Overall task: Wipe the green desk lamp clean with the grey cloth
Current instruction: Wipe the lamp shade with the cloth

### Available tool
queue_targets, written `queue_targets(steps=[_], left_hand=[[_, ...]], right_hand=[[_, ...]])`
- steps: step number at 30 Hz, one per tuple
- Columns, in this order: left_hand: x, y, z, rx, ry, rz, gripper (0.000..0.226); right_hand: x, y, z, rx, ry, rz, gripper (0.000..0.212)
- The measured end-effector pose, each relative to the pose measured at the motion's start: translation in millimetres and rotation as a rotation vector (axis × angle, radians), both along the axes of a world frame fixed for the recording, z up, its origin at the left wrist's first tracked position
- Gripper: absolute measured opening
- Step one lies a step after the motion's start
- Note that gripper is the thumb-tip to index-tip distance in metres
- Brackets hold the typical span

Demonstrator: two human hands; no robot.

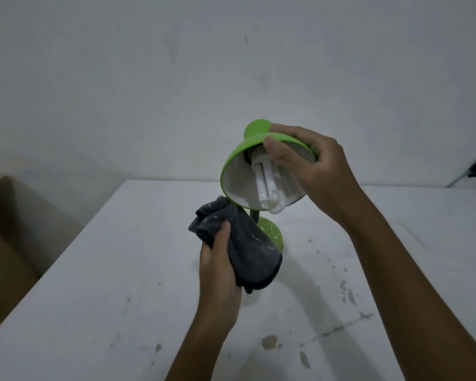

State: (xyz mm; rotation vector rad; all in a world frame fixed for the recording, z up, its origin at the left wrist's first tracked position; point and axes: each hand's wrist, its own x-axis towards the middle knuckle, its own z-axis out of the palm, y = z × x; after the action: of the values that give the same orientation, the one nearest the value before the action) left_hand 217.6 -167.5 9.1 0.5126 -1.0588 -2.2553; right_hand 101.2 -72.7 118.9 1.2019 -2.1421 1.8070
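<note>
So the green desk lamp [261,149] is standing on the white desk [99,270] about mid-way across, round base [272,233] flat on the top and a thin dark stem [254,215] going up to the shade. The shade's tipped so its open mouth faces back toward the camera and a bit down, and you can look straight in at the white lining and the tube bulb [267,188] poking out past the rim. The lamp's long axis is roughly upright, base to shade, with the shade's own axis angled off it toward the viewer. The right hand [311,166] has the shade by its upper edge, thumb hooked inside the rim and fingers over the green outside, which looks like the sensible spot to steady it. I'd guess it's a light thing with a smooth, slightly slippery shell and a neck that shifts if you push, so it wants holding while you wipe. The bulb's the fragile bit, keep off it. The left hand [217,273] is bunched round the grey cloth [239,243], thumb on top, holding it just under the shade and in front of the base; the cloth's soft and floppy, with pale specks on it. The desk is scuffed and spotted, with a plain white wall [176,78] behind.
</note>
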Motion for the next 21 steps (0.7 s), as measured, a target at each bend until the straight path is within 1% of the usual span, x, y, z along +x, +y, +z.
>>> queue_targets(steps=[1,3,5,7,9,10,11,13,15,17,18,20,21], left_hand=[[0.6,-5.0,-3.2,-0.027,-0.055,0.007,0.021],[1.4,-10.4,-6.7,-0.079,-0.154,-0.001,0.018],[2.9,-12.4,-8.5,-0.146,-0.222,-0.027,0.014],[4.7,-13.5,-8.8,-0.202,-0.264,-0.053,0.013],[4.7,-15.3,-8.9,-0.251,-0.298,-0.059,0.016],[3.6,-17.4,-10.7,-0.281,-0.324,-0.055,0.016],[1.7,-20.2,-12.4,-0.318,-0.351,-0.048,0.015],[-3.4,-26.7,-16.1,-0.410,-0.404,-0.037,0.011],[-9.1,-32.7,-18.8,-0.518,-0.452,-0.017,0.011],[-14.0,-39.2,-22.9,-0.650,-0.511,0.005,0.013],[-16.4,-43.3,-25.8,-0.714,-0.542,0.017,0.014],[-19.8,-51.5,-31.7,-0.829,-0.603,0.044,0.016],[-20.9,-55.5,-33.8,-0.887,-0.635,0.061,0.017]], right_hand=[[0.2,-0.6,-1.5,0.001,0.002,0.011,0.052],[-0.3,2.4,-5.9,-0.021,-0.031,0.040,0.060],[-3.9,11.0,-15.4,-0.123,-0.110,0.057,0.066],[-11.6,21.8,-33.2,-0.260,-0.234,0.056,0.073],[-19.3,32.1,-61.8,-0.345,-0.372,0.046,0.065],[-21.5,36.1,-79.2,-0.333,-0.427,0.024,0.059],[-24.5,38.4,-98.1,-0.272,-0.450,-0.027,0.055],[-26.6,39.2,-134.3,-0.041,-0.427,-0.123,0.055],[-26.2,34.2,-158.7,0.163,-0.412,-0.148,0.066],[-24.1,28.1,-170.1,0.321,-0.329,-0.140,0.079],[-23.9,25.1,-172.9,0.364,-0.277,-0.120,0.079],[-26.4,19.5,-179.9,0.386,-0.208,-0.095,0.069],[-28.8,16.6,-184.9,0.379,-0.183,-0.096,0.071]])
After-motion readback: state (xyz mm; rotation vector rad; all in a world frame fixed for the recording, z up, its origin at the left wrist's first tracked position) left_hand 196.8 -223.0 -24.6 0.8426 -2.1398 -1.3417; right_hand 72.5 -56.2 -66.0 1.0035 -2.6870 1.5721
